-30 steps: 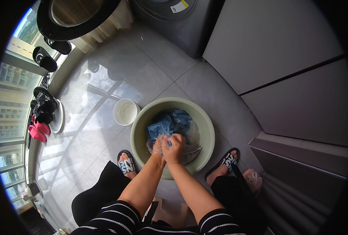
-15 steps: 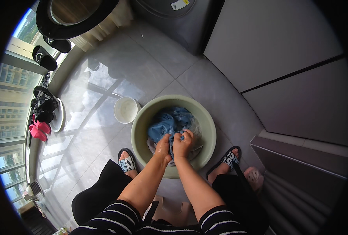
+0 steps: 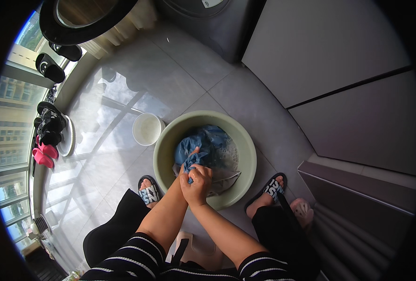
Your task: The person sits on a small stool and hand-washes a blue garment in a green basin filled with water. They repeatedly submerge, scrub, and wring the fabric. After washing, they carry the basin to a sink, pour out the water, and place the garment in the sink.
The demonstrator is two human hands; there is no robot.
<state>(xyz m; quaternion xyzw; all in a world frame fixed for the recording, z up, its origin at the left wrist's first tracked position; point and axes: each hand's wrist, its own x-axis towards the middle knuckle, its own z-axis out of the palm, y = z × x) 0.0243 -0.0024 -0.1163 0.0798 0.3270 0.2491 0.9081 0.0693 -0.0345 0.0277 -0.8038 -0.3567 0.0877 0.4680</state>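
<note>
Noted blue cloth (image 3: 189, 146), wet and bunched, inside green basin (image 3: 251, 164), toward its left half. Found right hand (image 3: 197, 184) clenched on a twisted fold of this cloth, knuckles upward, near the basin's front wall. Traced left hand (image 3: 182, 172) just beyond and partly beneath, in contact with the same cloth, a finger emerging past the fold (mostly covered by fabric and the other hand, so unable to judge how firmly closed).

Observed greyish cloth (image 3: 223, 185) lower in the basin, to the right of and behind the right hand, with white suds (image 3: 230, 154) on the water along the right side. Recorded white bucket (image 3: 134, 131) on grey tiled floor (image 3: 180, 89), just beside the basin's left rim. Located black slides with pale lettering on both feet, left slide (image 3: 148, 193) and right slide (image 3: 272, 189), to either side of the basin. Logged beige stool (image 3: 201, 250) below the forearms, between striped sleeves (image 3: 137, 255). Farther out, listed pink shoes (image 3: 44, 153) near the window on the left and grey cabinet (image 3: 329, 47) at upper right.
</note>
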